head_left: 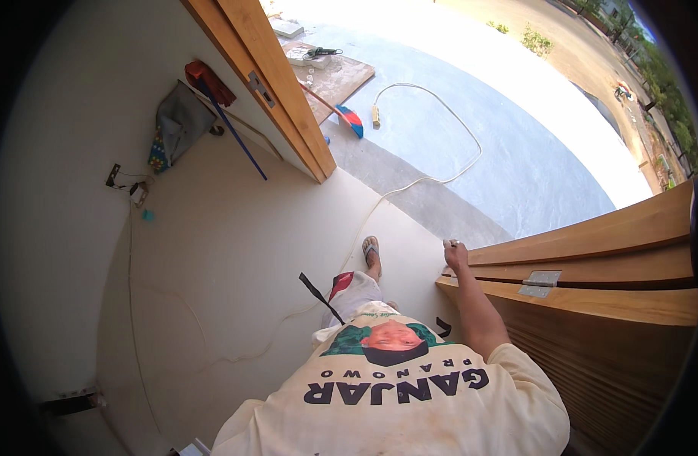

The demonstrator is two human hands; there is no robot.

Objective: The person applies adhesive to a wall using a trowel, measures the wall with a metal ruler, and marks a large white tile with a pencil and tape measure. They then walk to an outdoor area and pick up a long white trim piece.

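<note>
My right hand (456, 255) is stretched forward on the right, beside the lower end of the wooden door frame (585, 237). Its fingers are curled closed, with a small pale bit showing at them; I cannot make out what it is. Below that hand, a metal hinge (540, 283) joins the frame to the brown wooden door (592, 334), which stands open. My left hand is out of sight, as is the left forearm. One foot in a flip-flop (371, 246) rests on the pale floor near the threshold.
A white extension cord (440, 180) runs across the threshold to a socket block (376, 115) outside. A red-and-blue broom (350, 121) lies by a board (341, 72) carrying a power tool (322, 52). Left of the opposite door jamb (269, 91), a blue-handled mop (235, 133) leans against the wall.
</note>
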